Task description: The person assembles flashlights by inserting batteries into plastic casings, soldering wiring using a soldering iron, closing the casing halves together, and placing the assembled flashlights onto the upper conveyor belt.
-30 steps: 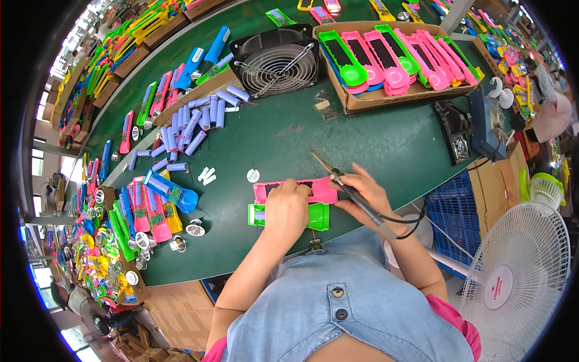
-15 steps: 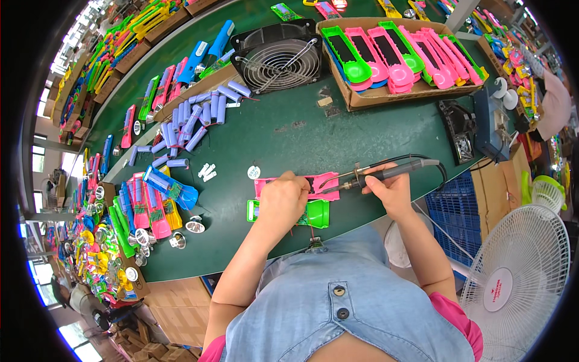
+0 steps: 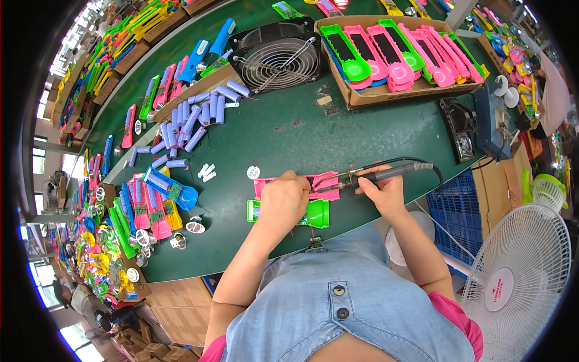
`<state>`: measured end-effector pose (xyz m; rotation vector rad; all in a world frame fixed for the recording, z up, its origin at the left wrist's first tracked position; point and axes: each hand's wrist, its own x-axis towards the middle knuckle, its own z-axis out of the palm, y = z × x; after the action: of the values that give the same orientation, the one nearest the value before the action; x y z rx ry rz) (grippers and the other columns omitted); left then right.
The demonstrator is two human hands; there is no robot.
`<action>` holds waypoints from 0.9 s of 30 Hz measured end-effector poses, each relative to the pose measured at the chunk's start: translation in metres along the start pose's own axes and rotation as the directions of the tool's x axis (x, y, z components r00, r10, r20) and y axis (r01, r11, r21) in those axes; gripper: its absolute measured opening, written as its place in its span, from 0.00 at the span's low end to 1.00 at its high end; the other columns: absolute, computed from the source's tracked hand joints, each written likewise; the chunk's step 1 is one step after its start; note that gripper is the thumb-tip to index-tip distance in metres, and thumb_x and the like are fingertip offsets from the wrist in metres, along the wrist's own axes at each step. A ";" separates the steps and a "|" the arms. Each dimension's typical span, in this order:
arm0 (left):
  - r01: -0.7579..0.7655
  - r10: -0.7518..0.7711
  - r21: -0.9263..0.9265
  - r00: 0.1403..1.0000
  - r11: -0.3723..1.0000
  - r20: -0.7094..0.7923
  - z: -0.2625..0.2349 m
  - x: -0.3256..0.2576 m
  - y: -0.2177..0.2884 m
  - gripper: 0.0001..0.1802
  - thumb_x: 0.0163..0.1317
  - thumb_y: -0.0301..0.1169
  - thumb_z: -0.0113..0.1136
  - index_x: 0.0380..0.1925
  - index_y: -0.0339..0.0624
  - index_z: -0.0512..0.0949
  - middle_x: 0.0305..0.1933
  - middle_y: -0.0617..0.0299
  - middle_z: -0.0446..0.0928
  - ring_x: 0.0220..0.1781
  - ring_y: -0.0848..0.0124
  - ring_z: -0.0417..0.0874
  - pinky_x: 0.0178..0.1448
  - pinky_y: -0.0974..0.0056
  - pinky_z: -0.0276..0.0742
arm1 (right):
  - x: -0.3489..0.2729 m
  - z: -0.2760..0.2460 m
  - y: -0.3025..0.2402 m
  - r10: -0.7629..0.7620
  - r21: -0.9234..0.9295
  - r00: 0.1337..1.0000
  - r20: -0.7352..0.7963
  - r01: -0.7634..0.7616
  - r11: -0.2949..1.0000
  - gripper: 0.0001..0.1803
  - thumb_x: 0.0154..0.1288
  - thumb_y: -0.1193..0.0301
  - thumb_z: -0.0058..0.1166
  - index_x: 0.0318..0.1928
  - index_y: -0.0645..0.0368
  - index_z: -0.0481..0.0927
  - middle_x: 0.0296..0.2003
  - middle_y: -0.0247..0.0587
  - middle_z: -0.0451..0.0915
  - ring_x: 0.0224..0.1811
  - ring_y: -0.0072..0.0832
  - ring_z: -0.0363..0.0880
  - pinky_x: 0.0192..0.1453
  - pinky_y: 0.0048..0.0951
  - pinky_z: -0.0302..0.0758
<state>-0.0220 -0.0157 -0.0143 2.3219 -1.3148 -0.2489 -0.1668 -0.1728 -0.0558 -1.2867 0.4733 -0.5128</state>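
Observation:
A pink flashlight housing lies on the green table in front of me, just beyond a green housing. My left hand is closed over the pink housing's left half, and its knuckles hide what the fingertips pinch. In my right hand is a soldering iron with a dark handle and a curved metal tube beside its shaft. The iron points left, its tip over the pink housing close to my left fingers. Part of a purple cell shows in the green housing, beside my left wrist.
Purple battery cells are heaped at the left, with assembled housings and reflectors nearer me. A black fan and a carton of housings stand at the back. A blue soldering station sits right; a white fan is beyond the edge.
My right hand has shifted slightly left, bringing the soldering iron's tip further along the pink housing toward my left fingers. My left hand has stayed nearly in place.

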 end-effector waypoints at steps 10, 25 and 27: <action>-0.011 0.011 0.057 1.000 0.998 -0.003 0.001 0.003 0.002 0.04 0.44 0.24 0.56 0.21 0.40 0.79 0.23 0.55 0.74 0.24 0.59 0.77 0.29 0.60 0.72 | -0.013 0.002 -0.014 -0.047 -0.093 0.998 0.050 0.051 0.994 0.07 0.56 0.78 0.55 0.36 0.68 0.76 0.30 0.42 0.78 0.27 0.24 0.80 0.32 0.21 0.76; 0.000 -0.001 0.094 1.000 0.996 0.012 -0.001 -0.001 0.005 0.04 0.45 0.24 0.57 0.23 0.39 0.79 0.26 0.53 0.75 0.28 0.59 0.78 0.32 0.60 0.73 | -0.035 0.034 0.011 -0.185 -0.522 0.893 0.410 0.396 0.756 0.40 0.42 0.64 0.67 0.55 0.63 0.62 0.45 0.45 0.76 0.46 0.37 0.77 0.71 0.47 0.37; -0.069 0.065 0.071 0.996 0.995 0.056 -0.003 -0.003 0.001 0.05 0.46 0.24 0.57 0.25 0.38 0.79 0.28 0.54 0.75 0.29 0.59 0.78 0.34 0.60 0.73 | -0.036 0.034 0.011 -0.220 -0.517 0.892 0.396 0.414 0.749 0.39 0.42 0.64 0.67 0.55 0.63 0.63 0.43 0.45 0.76 0.45 0.38 0.77 0.71 0.47 0.39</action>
<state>-0.0233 -0.0132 -0.0114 2.3411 -1.4473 -0.2471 -0.1738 -0.1227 -0.0577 -2.0480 0.1304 -0.4471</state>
